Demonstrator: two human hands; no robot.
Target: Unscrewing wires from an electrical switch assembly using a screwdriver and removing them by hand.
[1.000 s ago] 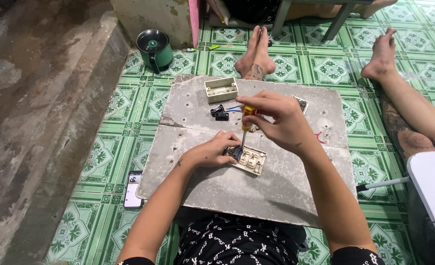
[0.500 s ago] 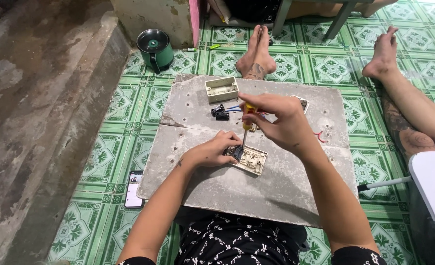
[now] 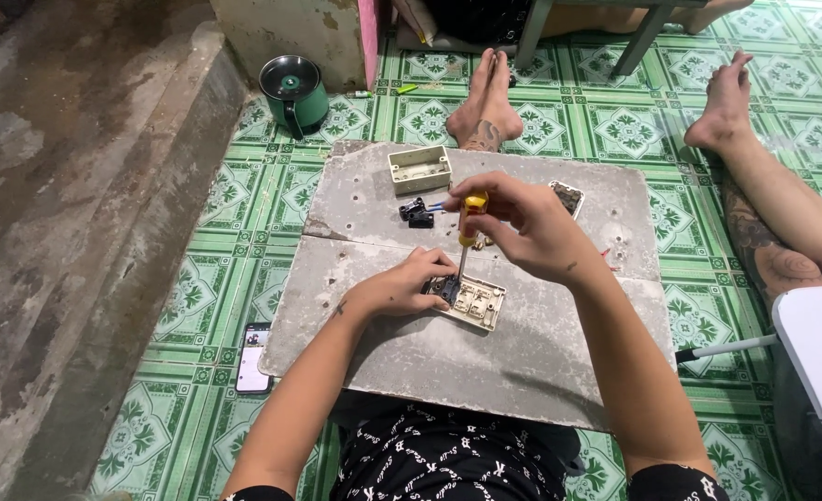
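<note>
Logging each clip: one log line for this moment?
left hand steadies switch plate | right hand holds screwdriver upright on it | on slab

Soft, even daylight fills the scene, bright enough to read everything clearly, with no harsh glare. The grey slab [image 3: 522,362] carries only faint, diffuse shadows under the forearms. The light seems to fall from above and slightly ahead, though the source is out of view. The concrete floor [image 3: 68,213] at left looks dimmer. Straight lines bow toward the edges; focus is sharp throughout.
</note>
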